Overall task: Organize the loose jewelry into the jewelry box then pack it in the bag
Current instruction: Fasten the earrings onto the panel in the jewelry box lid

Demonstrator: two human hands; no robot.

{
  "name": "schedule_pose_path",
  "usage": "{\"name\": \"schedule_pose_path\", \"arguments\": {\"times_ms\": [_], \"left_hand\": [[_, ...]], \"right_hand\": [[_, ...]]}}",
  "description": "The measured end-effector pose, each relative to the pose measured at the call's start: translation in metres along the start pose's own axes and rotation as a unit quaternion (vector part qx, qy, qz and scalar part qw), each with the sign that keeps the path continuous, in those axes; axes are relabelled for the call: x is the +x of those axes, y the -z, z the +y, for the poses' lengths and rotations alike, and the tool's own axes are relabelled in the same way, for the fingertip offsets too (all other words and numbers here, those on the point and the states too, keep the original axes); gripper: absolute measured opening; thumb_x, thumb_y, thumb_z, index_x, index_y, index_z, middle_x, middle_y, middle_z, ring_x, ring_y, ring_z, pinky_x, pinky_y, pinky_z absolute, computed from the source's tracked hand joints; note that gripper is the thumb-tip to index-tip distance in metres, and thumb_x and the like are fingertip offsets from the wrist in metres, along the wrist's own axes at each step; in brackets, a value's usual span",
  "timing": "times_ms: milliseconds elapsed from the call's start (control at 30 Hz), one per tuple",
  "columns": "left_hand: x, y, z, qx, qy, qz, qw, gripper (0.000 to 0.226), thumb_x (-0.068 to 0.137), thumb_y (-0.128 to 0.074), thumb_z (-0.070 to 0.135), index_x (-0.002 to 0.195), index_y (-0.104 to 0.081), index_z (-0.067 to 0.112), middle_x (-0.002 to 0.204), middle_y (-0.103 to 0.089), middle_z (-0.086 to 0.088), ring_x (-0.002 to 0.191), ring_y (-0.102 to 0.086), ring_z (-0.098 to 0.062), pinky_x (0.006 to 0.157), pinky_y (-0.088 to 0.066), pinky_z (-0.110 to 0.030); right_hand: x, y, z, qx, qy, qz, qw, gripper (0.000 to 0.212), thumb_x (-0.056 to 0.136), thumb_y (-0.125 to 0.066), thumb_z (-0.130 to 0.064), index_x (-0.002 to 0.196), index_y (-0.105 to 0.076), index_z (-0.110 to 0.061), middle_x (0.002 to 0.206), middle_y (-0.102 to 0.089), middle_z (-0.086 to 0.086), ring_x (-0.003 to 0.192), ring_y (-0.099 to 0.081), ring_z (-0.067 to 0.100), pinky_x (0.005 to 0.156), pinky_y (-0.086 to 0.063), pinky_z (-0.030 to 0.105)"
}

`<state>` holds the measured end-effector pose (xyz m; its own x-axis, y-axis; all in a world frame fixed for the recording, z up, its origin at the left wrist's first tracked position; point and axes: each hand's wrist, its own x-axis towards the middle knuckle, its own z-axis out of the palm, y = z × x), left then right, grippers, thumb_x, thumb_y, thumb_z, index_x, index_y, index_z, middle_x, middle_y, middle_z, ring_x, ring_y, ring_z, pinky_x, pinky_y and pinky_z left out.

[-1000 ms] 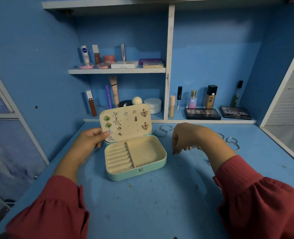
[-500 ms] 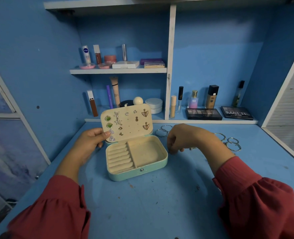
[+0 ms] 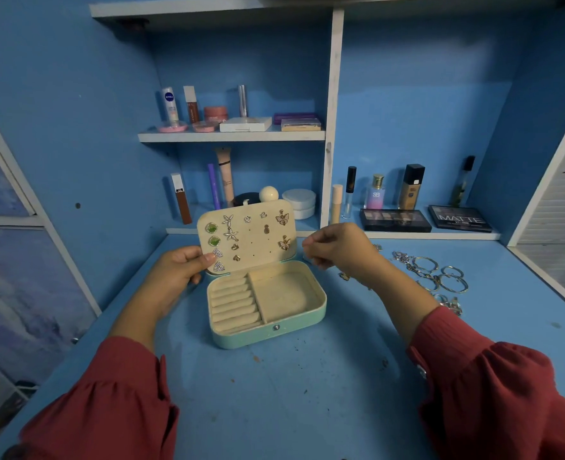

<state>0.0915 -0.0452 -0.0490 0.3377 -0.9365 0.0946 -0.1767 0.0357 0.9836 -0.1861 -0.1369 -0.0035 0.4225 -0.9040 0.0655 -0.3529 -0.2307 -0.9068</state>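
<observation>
Blue-painted desk [image 3: 274, 410] under blue shelving lined with cosmetics: tubes, bottles, two dark eyeshadow palettes [image 3: 427, 220] along the back edge at the right. Near the middle of the surface, a mint-green rectangular jewelry box [image 3: 268, 305] with cream lining, open, long axis running left to right and turned slightly, snap clasp facing the near edge, hinge toward the back. Cream lid [image 3: 248, 239] standing upright, studded with earrings: green stones, stars, butterflies, triangles. Ring rolls in the left half of the tray, bare compartment in the right half. Left hand [image 3: 178, 272] gripping the lid's lower left corner, thumb across its inner face. Right hand [image 3: 337, 250] raised beside the lid's right edge, fingers curled; anything pinched there too small to tell. Loose silver hoops and chains [image 3: 433, 277] scattered toward the right edge.
</observation>
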Motion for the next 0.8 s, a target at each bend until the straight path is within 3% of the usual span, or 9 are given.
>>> {"name": "schedule_pose_path", "arguments": {"times_ms": [100,167,433,533,633,800], "left_hand": [[0.001,0.001,-0.001,-0.004,0.001,-0.003,1.0,0.013,0.089,-0.063,0.016,0.092,-0.075,0.014,0.098,-0.073,-0.011,0.063,-0.039,-0.015,0.055,-0.034,-0.022],[0.001,0.0,-0.001,-0.002,0.001,-0.003,1.0,0.014,0.088,-0.063,0.017,0.096,-0.073,0.011,0.098,-0.073,-0.011,0.06,-0.038,-0.014,0.054,-0.034,-0.021],[-0.001,-0.001,0.001,-0.01,0.0,-0.006,1.0,0.013,0.089,-0.062,0.015,0.089,-0.075,0.016,0.094,-0.074,-0.007,0.06,-0.038,-0.013,0.055,-0.033,-0.022],[-0.001,0.0,0.001,-0.011,-0.001,-0.006,1.0,0.015,0.09,-0.062,0.015,0.087,-0.076,0.018,0.095,-0.074,-0.007,0.062,-0.039,-0.015,0.054,-0.034,-0.021],[-0.001,0.0,0.001,-0.012,-0.001,-0.006,1.0,0.016,0.089,-0.062,0.016,0.085,-0.077,0.02,0.097,-0.074,-0.008,0.069,-0.04,-0.019,0.056,-0.035,-0.022],[-0.001,0.0,0.0,-0.01,-0.002,-0.005,1.0,0.014,0.089,-0.062,0.016,0.09,-0.076,0.017,0.1,-0.073,-0.011,0.073,-0.039,-0.023,0.059,-0.033,-0.027]], "right_hand": [[-0.001,-0.012,-0.001,0.191,-0.043,-0.053,0.979,0.005,0.082,-0.068,0.005,0.085,-0.069,0.001,0.076,-0.068,0.01,0.058,-0.065,0.012,0.06,-0.057,0.019],[-0.001,-0.019,-0.001,0.229,-0.042,-0.065,0.97,0.008,0.082,-0.066,0.008,0.087,-0.069,0.002,0.078,-0.068,0.012,0.062,-0.067,0.013,0.065,-0.059,0.022],[0.003,-0.042,-0.011,0.076,0.054,0.05,0.994,0.005,0.087,-0.067,-0.007,0.082,-0.067,-0.007,0.064,-0.064,0.002,0.051,-0.056,0.007,0.057,-0.053,0.018],[0.004,-0.047,-0.011,0.078,0.064,0.054,0.993,0.012,0.086,-0.064,-0.001,0.082,-0.067,-0.012,0.064,-0.065,0.0,0.052,-0.057,0.006,0.059,-0.054,0.019],[0.005,-0.049,-0.01,0.045,0.075,0.049,0.995,0.016,0.089,-0.063,-0.004,0.095,-0.071,-0.016,0.067,-0.065,-0.003,0.055,-0.057,0.002,0.063,-0.053,0.015],[0.005,-0.05,-0.011,0.017,0.067,0.06,0.996,0.014,0.087,-0.063,-0.006,0.096,-0.072,-0.011,0.074,-0.068,-0.001,0.06,-0.06,0.004,0.061,-0.05,0.008]]}}
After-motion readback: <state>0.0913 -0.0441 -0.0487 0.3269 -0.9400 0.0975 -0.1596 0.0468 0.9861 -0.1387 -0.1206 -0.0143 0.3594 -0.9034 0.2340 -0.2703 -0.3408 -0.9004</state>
